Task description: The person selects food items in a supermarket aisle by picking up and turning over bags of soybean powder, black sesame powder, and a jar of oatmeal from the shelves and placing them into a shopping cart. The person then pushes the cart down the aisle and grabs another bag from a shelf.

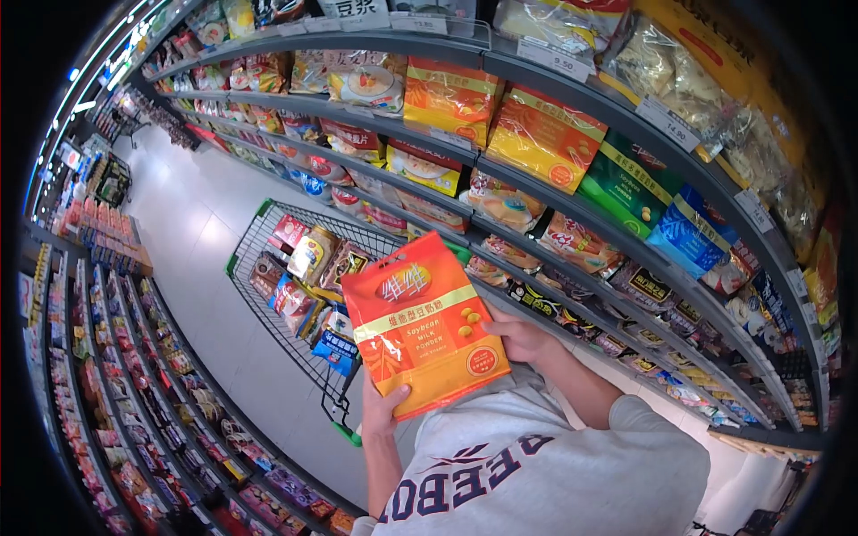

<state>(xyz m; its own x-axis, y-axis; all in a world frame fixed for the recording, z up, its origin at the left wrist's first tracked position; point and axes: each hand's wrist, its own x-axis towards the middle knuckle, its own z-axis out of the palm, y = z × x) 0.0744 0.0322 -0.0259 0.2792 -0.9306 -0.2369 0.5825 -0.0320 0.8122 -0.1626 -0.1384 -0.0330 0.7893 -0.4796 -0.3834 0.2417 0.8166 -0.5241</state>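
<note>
An orange and yellow bag of soybean milk powder (416,332) is held up in front of my chest, its printed front facing me. My left hand (384,406) grips its lower left corner, the thumb lying over the front. On the bag's right edge is my right hand (517,338), closed round the side, its fingers partly hidden behind the bag. Just beyond stands a shopping cart (259,308) of dark wire with green corners. Inside it lie several packaged goods, among them a blue packet (334,350) and a jar-like container (313,255).
Long shelves (483,165) on the right carry matching orange bags (547,134), a green bag (626,183) and a blue bag (688,230). Price tags (556,59) line the shelf edges. More stocked shelves (134,384) run along the left. A tiled floor (192,210) stretches down the aisle between.
</note>
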